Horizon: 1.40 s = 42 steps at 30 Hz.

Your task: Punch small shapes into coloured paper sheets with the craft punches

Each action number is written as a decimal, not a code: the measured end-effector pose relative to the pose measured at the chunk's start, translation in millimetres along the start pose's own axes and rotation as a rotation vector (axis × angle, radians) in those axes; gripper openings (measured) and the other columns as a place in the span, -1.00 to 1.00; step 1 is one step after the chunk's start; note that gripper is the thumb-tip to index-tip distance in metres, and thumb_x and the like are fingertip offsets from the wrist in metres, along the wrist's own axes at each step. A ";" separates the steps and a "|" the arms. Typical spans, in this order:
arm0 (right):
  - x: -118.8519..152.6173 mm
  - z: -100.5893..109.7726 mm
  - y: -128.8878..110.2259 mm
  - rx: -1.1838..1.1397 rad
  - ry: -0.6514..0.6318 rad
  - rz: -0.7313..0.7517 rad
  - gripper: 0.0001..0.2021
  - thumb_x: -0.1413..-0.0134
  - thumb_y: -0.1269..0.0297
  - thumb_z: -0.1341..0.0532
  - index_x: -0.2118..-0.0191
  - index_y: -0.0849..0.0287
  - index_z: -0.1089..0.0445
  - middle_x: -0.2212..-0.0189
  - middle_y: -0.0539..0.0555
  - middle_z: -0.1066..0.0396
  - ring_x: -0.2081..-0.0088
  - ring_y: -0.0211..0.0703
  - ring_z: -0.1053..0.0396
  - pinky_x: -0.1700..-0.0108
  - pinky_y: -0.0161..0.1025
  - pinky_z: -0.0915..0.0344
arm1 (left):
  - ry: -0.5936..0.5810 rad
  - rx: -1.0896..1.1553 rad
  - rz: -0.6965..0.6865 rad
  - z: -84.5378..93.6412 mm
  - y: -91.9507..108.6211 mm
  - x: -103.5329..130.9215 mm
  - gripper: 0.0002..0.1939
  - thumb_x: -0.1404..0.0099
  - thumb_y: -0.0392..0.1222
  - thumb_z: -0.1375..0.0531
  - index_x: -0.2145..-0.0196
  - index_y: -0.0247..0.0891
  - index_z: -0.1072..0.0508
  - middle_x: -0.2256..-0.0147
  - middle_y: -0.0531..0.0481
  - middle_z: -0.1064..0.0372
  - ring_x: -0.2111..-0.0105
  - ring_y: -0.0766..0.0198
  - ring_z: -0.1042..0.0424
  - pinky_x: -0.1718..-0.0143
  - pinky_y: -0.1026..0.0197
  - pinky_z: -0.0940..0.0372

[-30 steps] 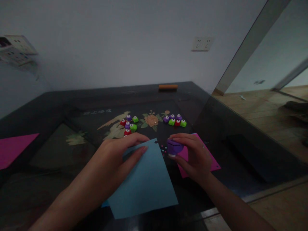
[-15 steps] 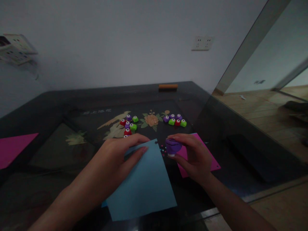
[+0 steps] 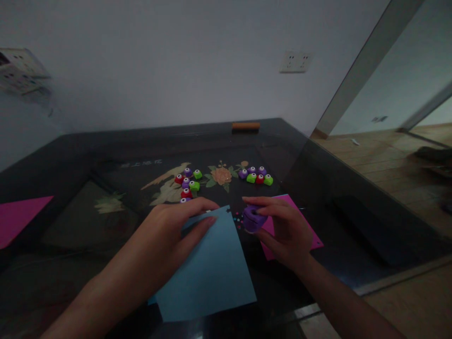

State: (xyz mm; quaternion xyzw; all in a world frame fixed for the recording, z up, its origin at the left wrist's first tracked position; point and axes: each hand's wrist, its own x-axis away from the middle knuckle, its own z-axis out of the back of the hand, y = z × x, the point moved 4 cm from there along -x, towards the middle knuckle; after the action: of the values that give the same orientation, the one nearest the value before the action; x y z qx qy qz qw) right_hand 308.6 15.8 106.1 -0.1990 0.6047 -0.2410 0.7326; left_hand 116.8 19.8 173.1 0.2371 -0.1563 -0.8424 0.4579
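My left hand [image 3: 183,226] pinches a sheet of light blue paper [image 3: 212,273] between thumb and fingers, its top corner pointing away from me. A small star-shaped hole shows near that corner. Just right of the paper, my right hand [image 3: 284,226] grips a purple craft punch [image 3: 253,219], its slot facing the sheet but apart from it. Tiny coloured paper bits [image 3: 238,220] lie on the dark table between the two. Beneath my right hand rests a pink sheet [image 3: 294,207] with a small hole at its near right corner.
Several purple, red and green punches sit in a left group [image 3: 187,182] and a right group [image 3: 259,176]. Another pink sheet [image 3: 23,219] lies at far left. An orange-brown bar [image 3: 246,126] is by the wall. A dark flat object [image 3: 370,228] lies at right.
My right hand has turned the purple punch, so its top now tips toward me and its white base is hidden. The blue paper has barely shifted.
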 end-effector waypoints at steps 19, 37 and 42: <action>-1.1 0.3 -16.5 0.032 -0.081 0.237 -0.55 -0.07 0.59 -0.15 -0.05 0.03 -0.25 -0.15 0.07 -0.26 -0.11 -0.13 -0.28 -0.02 -0.10 -0.40 | -0.057 0.011 0.006 1.7 -6.5 -0.2 -0.79 -0.29 -0.12 -0.06 0.22 -0.07 -0.48 0.36 0.09 -0.55 0.39 0.20 -0.54 0.41 0.25 -0.38; -5.4 16.7 60.1 -0.314 0.285 -0.688 -0.67 0.05 0.24 -0.32 0.10 0.10 -0.39 0.24 0.06 -0.47 0.26 -0.17 -0.47 0.27 -0.21 -0.45 | -0.474 -0.116 0.125 -12.5 -44.1 -7.1 -0.68 -0.31 -0.03 0.03 0.24 -0.14 -0.49 0.27 0.00 -0.50 0.26 0.11 -0.46 0.27 0.13 -0.28; -5.0 24.6 77.7 -0.373 0.354 -0.758 -0.68 0.05 0.20 -0.30 0.12 0.13 -0.43 0.28 0.05 -0.46 0.33 -0.25 -0.43 0.29 -0.26 -0.42 | -0.450 -0.132 0.090 -15.5 -42.2 -9.3 -0.71 -0.29 -0.07 0.00 0.25 -0.14 -0.50 0.25 0.03 -0.51 0.24 0.13 -0.46 0.23 0.16 -0.27</action>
State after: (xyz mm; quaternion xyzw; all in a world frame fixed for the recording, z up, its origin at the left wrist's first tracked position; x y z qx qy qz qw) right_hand 340.7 81.3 69.4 -0.4905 0.6383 -0.4092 0.4296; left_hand 100.2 49.4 142.3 0.0055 -0.2093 -0.8611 0.4633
